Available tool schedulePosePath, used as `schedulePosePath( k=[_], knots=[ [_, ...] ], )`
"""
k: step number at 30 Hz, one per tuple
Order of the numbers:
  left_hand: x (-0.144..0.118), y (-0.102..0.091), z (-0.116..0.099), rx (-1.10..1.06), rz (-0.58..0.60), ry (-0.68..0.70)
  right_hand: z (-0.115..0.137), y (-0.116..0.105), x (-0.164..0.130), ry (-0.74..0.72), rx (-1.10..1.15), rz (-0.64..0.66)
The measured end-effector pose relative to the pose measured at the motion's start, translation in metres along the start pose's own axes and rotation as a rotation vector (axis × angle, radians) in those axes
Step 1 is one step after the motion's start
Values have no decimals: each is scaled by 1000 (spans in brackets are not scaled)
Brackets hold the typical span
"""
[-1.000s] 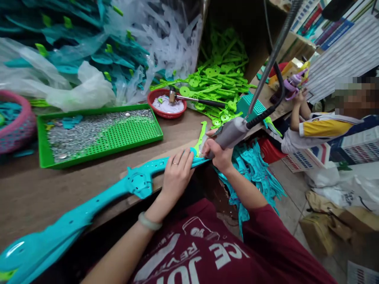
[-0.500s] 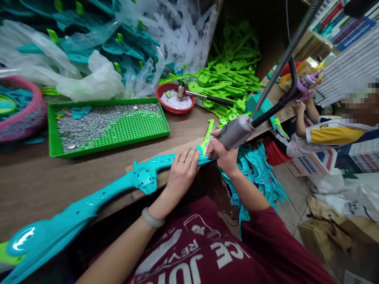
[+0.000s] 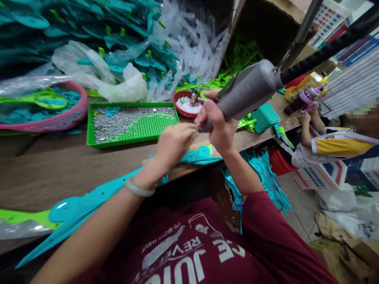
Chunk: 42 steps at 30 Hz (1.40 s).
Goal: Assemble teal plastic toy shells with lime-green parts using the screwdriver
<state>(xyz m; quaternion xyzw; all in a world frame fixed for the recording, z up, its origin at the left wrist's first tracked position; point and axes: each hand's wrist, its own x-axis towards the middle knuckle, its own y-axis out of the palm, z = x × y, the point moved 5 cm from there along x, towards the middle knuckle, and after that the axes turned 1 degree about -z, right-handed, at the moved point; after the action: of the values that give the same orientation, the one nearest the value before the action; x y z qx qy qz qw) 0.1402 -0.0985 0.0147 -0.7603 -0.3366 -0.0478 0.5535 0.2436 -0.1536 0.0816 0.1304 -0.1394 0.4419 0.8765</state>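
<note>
My right hand (image 3: 220, 128) is wrapped round a grey electric screwdriver (image 3: 248, 90), which hangs tilted from a black cable and is raised off the bench. At the screwdriver's tip my left hand (image 3: 176, 144) has its fingers pinched together; anything between them is too small to make out. Below both hands a long turquoise plastic toy part (image 3: 79, 205) lies along the bench's front edge, with a lime green piece (image 3: 32, 217) at its left end. My left forearm covers some of it. Just beyond stands a green tray (image 3: 154, 126) of small screws (image 3: 115, 122).
A red basket (image 3: 180, 108) holds white bits and a hammer (image 3: 193, 97). At left is a pink basket (image 3: 74, 104). Turquoise, clear and green parts are heaped behind. A co-worker (image 3: 340, 142) sits at right, near turquoise parts (image 3: 263, 177) below the bench.
The screwdriver has lifted off the turquoise part in my right hand. My left hand has left the part and come up to the tool's tip, its fingers now pinched. The view has shifted left.
</note>
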Motion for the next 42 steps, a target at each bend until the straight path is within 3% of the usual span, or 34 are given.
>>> schedulePosePath(
  k=[3, 6, 8, 11, 15, 19, 26, 35, 39, 42],
  knots=[
    [7, -51, 47, 198, -73, -159, 5, 23, 11, -107, 63, -114],
    [-27, -74, 65, 265, -88, -222, -17, 31, -3, 31, 94, -73],
    [-62, -62, 56, 244, -7, -172, -34, 29, -21, 127, 113, -31],
    [-106, -27, 29, 156, 87, -62, -48, 22, -41, 206, 62, -1],
    [-127, -4, 15, 109, 50, -98, -53, 18, -47, 261, -40, -16],
    [-124, -4, 19, 116, 20, -115, -61, 15, -48, 269, -32, 30],
    [-123, -4, 18, 93, 1, -131, -76, 8, -46, 267, 160, 400],
    [-125, -3, 19, 44, 32, -155, -71, 19, -44, 287, 21, 285],
    [-80, -14, 20, 10, 21, -68, -30, 39, -21, 118, 149, 317],
    [-25, -27, 42, 27, 47, -47, 3, 62, 2, -11, 66, 308]
  ],
)
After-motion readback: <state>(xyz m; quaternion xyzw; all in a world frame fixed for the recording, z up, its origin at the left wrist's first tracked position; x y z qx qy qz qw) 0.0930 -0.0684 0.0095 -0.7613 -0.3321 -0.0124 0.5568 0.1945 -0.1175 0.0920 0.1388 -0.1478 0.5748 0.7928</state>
